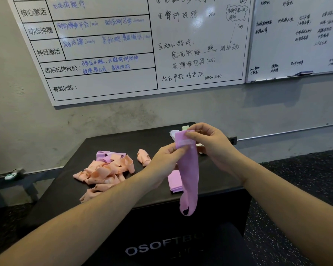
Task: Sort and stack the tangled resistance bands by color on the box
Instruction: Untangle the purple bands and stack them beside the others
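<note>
Resistance bands are partly sorted: a pink stack point(175, 181) lies on the box point(123, 143), a peach tangle point(106, 172) remains. Both hands, left hand point(164, 160) and right hand point(211, 144), pinch a pink band point(188, 169) with fingers clamped.

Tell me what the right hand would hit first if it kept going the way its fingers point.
The right hand points left, pinching the top of the purple band. Beyond the band, it would likely meet the left hand gripping the same band just below; depth is uncertain.

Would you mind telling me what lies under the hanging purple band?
A flat purple stack lies on the box beneath the purple band; the band and left hand cover part of it.
</note>
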A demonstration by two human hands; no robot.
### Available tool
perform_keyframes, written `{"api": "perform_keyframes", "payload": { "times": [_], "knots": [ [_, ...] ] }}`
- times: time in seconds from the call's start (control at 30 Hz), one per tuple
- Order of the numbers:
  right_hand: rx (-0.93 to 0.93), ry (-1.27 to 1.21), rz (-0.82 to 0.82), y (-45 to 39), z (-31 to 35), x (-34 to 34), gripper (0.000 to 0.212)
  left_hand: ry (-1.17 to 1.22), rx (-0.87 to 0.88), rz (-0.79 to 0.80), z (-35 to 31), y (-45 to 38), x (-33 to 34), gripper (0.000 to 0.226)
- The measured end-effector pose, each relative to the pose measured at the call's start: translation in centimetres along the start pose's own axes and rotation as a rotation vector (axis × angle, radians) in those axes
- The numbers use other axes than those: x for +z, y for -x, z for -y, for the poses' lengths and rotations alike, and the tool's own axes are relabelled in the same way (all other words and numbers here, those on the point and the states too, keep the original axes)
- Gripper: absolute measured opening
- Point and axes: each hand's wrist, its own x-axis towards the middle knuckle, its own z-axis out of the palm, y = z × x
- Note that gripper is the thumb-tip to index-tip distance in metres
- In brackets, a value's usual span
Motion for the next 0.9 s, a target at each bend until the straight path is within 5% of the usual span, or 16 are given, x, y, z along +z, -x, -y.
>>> {"api": "perform_keyframes", "payload": {
  "times": [0.17, 0.4, 0.57, 0.77, 0.9],
  "knots": [
    [-0.006, 0.117, -0.064, 0.6, -2.0, -0.1, 0.036, 0.141, -0.044, -0.157, -0.8, -0.9, 0.2, 0.023],
    [0.099, 0.35, 0.06, 2.2, -5.6, -0.5, 0.062, 0.346, -0.059, -0.288, -1.2, -1.9, 0.6, 0.02],
    [0.198, 0.562, 0.122, 2.2, -8.3, -1.1, 0.015, 0.386, -0.04, -0.321, -1.4, -2.5, 0.5, 0.021],
    [0.337, 0.577, -0.011, 3.1, -11.2, -2.6, 0.02, 0.319, -0.044, -0.464, -1.2, -3.1, -1.2, 0.023],
    [0.506, 0.364, -0.132, 3.8, -11.9, -3.3, 0.028, 0.141, -0.018, -0.576, -0.8, -3.2, -2.4, 0.025]
  ]
}}
